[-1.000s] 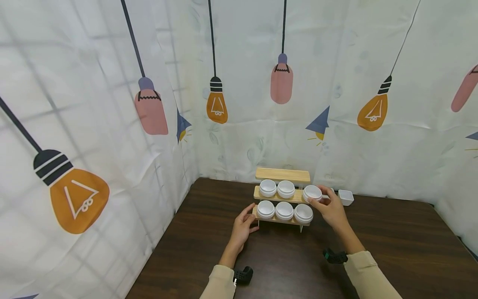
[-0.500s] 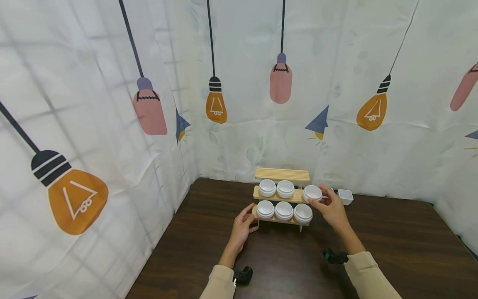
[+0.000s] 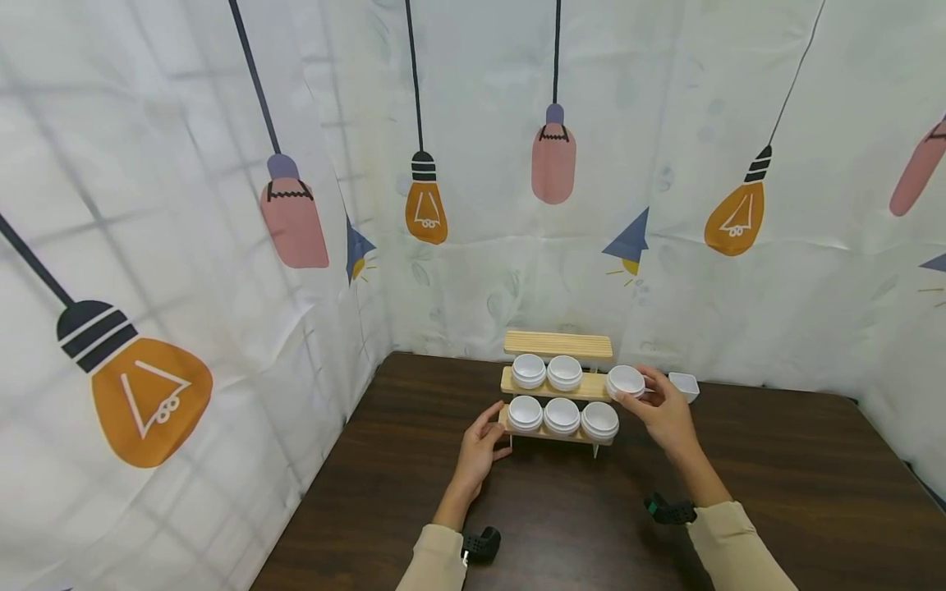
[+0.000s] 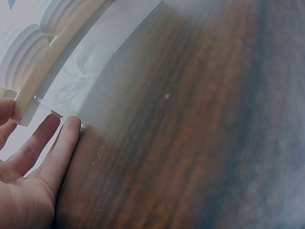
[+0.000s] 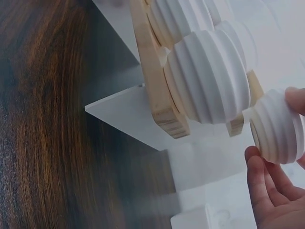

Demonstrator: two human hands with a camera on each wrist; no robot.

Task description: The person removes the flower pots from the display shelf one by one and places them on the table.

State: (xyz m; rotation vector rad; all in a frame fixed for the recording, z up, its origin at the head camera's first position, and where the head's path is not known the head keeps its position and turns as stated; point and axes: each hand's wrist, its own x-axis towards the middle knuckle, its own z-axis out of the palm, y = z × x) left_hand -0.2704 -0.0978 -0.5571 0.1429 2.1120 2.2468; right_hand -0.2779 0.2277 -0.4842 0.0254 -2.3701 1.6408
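At the rack's right end, mid tier level, the right hand [image 3: 665, 410] pinches a small white ribbed cup [image 3: 626, 381] between thumb and curled fingers [image 5: 267, 181]. Vs 1 s ago the cup sits a touch higher and further right; it was overlapping the end of the mid shelf, now it hangs just off it, apart from the wood. Judging by that, the cup is coming off the wooden rack [image 3: 556, 386], not going on, though the shift is small and I can't be sure.

Cup's mouth faces up in the head view, roughly level. It is squat and round, so no real long axis; its centre axis runs about vertical, ribs ringing it horizontally.

Left hand [image 3: 480, 447] hasn't moved over the 3 head frames: fingers only loosely bent, tips [image 4: 64, 138] against the rack's left end at the bottom tier, bracing it w/o gripping anything.

Rack holds 5 other cups: 2 on the mid shelf [image 3: 547, 371], 3 on the bottom [image 3: 562, 415]; top shelf bare. Rack stands on a dark wood table [image 3: 776, 484], near the back curtain. Small white square dish [image 3: 683, 385] sits just beyond the right hand.
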